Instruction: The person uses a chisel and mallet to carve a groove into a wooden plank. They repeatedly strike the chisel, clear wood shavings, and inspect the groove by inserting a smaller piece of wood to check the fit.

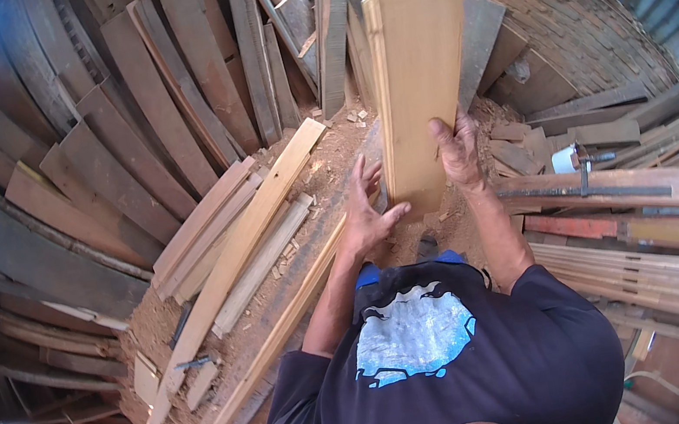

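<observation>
1. The right hand (pixel 458 150) grips the right edge of a pale wooden board (pixel 417 86), fingers curled around it.
2. The left hand (pixel 365 208), fingers spread, props the board's lower left corner.
3. The board stands upright between both hands, long axis pointing away toward the leaning dark planks (pixel 166 106).
4. Left of the board, long pale planks (pixel 232 254) lie on sawdust.

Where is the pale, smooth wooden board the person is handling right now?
In the head view, upper centre: the pale wooden board stands upright, gripped by the right hand, the left hand at its lower edge, before leaning dark planks.
</observation>
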`<state>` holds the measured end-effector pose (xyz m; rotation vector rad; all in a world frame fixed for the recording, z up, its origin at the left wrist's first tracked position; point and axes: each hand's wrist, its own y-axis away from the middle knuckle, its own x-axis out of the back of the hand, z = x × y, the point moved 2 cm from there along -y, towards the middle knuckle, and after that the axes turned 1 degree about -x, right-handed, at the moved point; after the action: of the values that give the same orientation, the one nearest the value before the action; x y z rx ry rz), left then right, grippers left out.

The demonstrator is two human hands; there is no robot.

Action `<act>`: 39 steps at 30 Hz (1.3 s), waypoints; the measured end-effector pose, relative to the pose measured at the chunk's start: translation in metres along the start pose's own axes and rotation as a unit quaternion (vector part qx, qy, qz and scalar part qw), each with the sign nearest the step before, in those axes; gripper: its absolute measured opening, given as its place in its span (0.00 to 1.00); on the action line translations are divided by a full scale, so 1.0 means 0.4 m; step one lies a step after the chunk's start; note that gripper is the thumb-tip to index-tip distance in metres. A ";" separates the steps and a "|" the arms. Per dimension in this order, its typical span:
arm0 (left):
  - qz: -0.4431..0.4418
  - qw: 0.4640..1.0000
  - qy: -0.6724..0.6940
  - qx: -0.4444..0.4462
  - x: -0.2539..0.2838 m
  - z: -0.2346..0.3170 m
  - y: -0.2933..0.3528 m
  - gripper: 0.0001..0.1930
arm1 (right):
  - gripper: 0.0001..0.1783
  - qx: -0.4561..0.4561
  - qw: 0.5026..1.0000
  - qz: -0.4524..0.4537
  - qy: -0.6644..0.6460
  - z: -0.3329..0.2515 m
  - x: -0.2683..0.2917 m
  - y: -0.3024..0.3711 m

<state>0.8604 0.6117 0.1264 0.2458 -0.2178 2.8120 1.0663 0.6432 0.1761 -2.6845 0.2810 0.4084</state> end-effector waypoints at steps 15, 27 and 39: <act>0.053 0.933 0.016 -0.355 0.260 -0.068 -0.317 0.18 | 0.38 -0.511 0.743 -0.307 -0.305 0.261 0.037 -0.054; 0.268 0.954 0.128 -0.037 0.455 -0.082 -0.217 0.51 | 0.22 -0.233 0.922 -0.250 -0.180 0.232 -0.318 -0.278; 0.203 0.978 -0.023 0.053 0.160 -0.314 -0.086 0.32 | 0.21 -0.135 0.883 -0.442 -0.082 0.198 -0.316 -0.353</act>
<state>0.7932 0.6849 0.0207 0.3219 -0.1401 3.2307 0.9648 0.8203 0.1993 -2.6539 -1.0883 0.3835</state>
